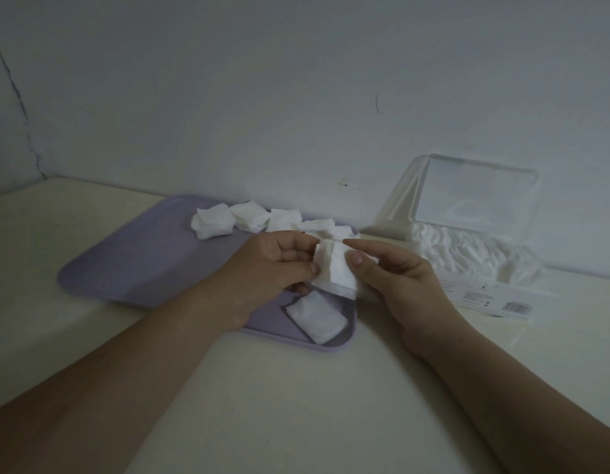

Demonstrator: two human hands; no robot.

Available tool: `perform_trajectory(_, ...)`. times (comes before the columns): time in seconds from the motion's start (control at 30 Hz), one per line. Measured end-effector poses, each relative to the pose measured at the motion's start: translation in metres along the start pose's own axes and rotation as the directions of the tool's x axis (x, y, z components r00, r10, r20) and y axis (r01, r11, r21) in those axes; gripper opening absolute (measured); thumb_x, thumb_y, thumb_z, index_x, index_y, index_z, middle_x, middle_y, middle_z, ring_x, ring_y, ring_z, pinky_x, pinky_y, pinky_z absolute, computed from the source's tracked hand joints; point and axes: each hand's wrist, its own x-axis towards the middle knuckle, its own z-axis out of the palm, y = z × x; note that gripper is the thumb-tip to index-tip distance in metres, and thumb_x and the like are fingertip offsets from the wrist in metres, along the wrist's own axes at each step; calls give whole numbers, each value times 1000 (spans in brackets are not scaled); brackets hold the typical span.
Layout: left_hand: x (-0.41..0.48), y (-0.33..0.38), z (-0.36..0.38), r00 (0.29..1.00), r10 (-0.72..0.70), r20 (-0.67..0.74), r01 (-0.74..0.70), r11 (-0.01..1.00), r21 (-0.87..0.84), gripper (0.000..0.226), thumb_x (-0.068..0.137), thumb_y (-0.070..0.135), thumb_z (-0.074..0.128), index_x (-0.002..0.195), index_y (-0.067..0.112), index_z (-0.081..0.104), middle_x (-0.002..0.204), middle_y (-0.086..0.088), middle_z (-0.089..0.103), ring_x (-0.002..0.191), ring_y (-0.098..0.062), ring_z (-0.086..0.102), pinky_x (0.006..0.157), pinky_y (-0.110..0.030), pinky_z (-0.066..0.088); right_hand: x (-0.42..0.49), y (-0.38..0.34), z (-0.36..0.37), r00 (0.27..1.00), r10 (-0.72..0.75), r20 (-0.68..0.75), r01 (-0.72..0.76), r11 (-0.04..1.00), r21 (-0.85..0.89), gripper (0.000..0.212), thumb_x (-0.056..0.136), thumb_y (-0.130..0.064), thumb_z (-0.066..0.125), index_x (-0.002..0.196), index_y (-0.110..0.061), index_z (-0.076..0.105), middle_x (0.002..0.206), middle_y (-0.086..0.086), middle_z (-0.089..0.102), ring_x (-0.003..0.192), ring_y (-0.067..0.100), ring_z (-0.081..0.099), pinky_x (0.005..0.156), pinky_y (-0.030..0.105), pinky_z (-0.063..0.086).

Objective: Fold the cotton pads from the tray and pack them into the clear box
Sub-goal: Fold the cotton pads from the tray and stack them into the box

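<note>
Head view: your left hand and right hand both pinch one cotton pad above the lilac tray; the clear box, lid up, lies rightward, nearer your right hand.

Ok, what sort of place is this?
Likely a plain room at home: a pale table set into the corner of a cracked painted wall, holding a lilac tray of cotton pads and a clear box. The left hand and right hand pinch one pad.
</note>
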Motion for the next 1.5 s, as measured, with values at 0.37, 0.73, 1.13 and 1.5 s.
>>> perform_trajectory(0.37, -2, 0, 0, 999, 43, 8, -43, 999, 5, 28, 87, -5, 75, 111, 9, 71, 93, -9, 79, 76, -14, 69, 68, -27, 57, 2, 3, 1, 999, -25, 38, 24, 1000, 12, 26, 94, -1, 65, 120, -2, 67, 106, 9, 79, 93, 15, 73, 79, 24, 59)
perform_trajectory(0.73, -8, 17, -4, 996, 75, -47, -25, 749, 662, 37, 70, 45, 89, 96, 24, 73, 90, 7, 74, 75, 3, 64, 74, -24, 55, 1, 6, 1, 976, -177, -128, 123, 929, -350, 28, 92, -16, 77, 119, -23, 71, 107, -1, 77, 95, 13, 74, 81, 27, 58)
perform_trajectory(1.13, -11, 24, -22, 963, -156, 221, 13, 843, 537, 37, 80, 10, 83, 111, 21, 66, 102, 3, 79, 100, -20, 74, 90, -38, 59, -4, 7, 3, 992, -116, 54, 126, 821, -556, 48, 88, -11, 73, 128, -36, 62, 119, -17, 71, 107, 2, 68, 96, 28, 56)
perform_trajectory(1.5, -7, 6, -5, 994, 52, 98, -77, 958, 275, 15, 80, 8, 86, 88, 8, 73, 82, -10, 73, 75, -12, 61, 71, -30, 48, 2, 13, -1, 991, -115, 61, 129, 933, -337, 19, 85, -8, 76, 102, -15, 71, 101, 10, 78, 97, 36, 74, 88, 57, 60)
